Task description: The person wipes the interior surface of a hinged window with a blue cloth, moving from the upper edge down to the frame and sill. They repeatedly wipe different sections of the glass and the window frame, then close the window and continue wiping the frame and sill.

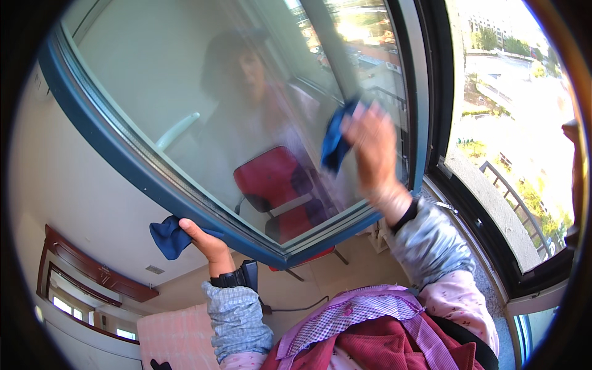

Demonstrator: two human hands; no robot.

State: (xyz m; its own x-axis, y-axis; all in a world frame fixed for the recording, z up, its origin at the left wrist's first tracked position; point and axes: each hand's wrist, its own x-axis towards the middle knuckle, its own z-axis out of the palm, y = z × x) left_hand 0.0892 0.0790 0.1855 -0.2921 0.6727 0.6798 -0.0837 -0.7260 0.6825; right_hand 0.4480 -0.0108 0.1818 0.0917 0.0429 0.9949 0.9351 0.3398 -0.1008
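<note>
A casement window sash with a blue frame (138, 182) stands swung inward before me, its glass pane (152, 69) reflecting the room and a person. On the right part of the pane, my right hand (374, 143) presses a blue cloth (335, 136) to the glass; hand and cloth are blurred. Lower left, my left hand (206, 240) grips the sash's lower edge with its thumb on the near side. Pinched in that hand is another dark blue cloth (170, 237), which hangs out to the left. The left fingers are hidden behind the frame.
To the right, the dark outer window frame (437, 92) opens onto a sunlit drop with a railing (513, 203). A metal stay (444, 203) links sash and frame. A red chair (323, 253) stands below. A pink cover (175, 333) and dark red wooden trim (92, 263) lie lower left.
</note>
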